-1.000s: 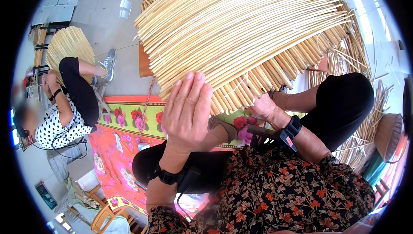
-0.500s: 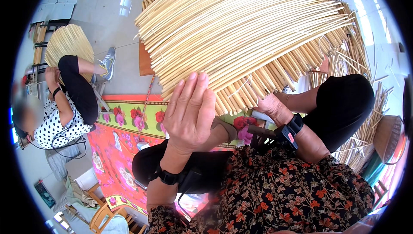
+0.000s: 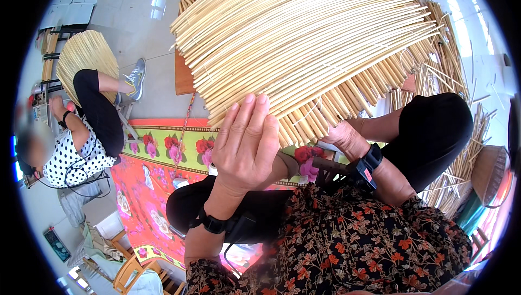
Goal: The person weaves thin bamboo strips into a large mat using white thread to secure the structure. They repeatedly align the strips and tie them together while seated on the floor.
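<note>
A wide mat of pale straw-coloured stalks, crossed by thin stitched threads, lies in layers before my knees. Along its near left edge, my left hand rests with fingers stretched out, their tips touching the stalk ends. My right hand grips the near edge at the lower layer of stalks; part of its fingers is hidden by them.
Loose stalks are heaped on the floor at right, beside a woven basket. A flowered red cloth covers the floor at left. Another person sits at far left near a smaller stalk mat.
My left hand has slid slightly right along the stalk ends. The near edge of the mat has shifted a little. At far left, the other person's hand has moved away from the smaller mat.
</note>
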{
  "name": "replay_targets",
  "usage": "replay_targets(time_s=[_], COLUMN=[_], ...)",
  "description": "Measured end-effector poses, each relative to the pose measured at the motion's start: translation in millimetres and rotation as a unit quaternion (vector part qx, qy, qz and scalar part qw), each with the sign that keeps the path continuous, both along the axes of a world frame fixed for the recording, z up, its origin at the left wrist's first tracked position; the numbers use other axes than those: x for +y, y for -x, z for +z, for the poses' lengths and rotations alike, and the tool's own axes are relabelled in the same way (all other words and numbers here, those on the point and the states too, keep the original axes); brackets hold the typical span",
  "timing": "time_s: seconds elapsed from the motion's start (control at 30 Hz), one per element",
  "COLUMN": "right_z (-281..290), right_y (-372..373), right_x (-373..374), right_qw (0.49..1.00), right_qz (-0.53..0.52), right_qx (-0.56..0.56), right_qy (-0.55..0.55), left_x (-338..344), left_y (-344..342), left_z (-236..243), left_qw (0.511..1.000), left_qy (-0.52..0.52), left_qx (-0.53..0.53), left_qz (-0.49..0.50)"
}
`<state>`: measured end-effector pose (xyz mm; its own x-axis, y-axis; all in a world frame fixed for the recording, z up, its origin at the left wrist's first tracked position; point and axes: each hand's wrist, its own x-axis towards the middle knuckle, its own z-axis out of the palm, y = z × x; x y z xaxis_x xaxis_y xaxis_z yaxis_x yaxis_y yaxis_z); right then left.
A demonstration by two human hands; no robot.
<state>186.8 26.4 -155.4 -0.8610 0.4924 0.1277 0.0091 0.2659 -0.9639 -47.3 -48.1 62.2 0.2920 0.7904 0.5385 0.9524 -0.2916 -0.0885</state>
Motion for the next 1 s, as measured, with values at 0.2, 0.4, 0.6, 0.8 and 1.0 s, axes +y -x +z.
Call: replay_targets(time_s=[0.2, 0.4, 0.6, 0.8, 1.0], right_z=[27, 15, 37, 94, -18], right_y=[0, 4, 10, -2, -7], right_x=[8, -1, -5, 5, -5], right_qw=[0.982, 0.995, 0.982, 0.793, 0.996], right_qz=[0.049, -0.030, -0.089, -0.045, -0.012], right_qx=[-0.104, -0.084, -0.096, -0.004, -0.080], right_qy=[0.150, -0.045, 0.139, 0.607, -0.038], left_x=[-1, -1, 0, -1, 4], left_y=[2, -4, -3, -3, -5], left_z=[1, 10, 13, 11, 13], left_qw=[1.000, 1.000, 1.000, 1.000, 1.000], left_qy=[-0.006, 0.019, 0.025, 0.003, 0.010], left_qx=[0.001, -0.006, 0.007, 0.003, 0.001], left_qz=[0.000, 0.002, -0.002, 0.009, 0.003])
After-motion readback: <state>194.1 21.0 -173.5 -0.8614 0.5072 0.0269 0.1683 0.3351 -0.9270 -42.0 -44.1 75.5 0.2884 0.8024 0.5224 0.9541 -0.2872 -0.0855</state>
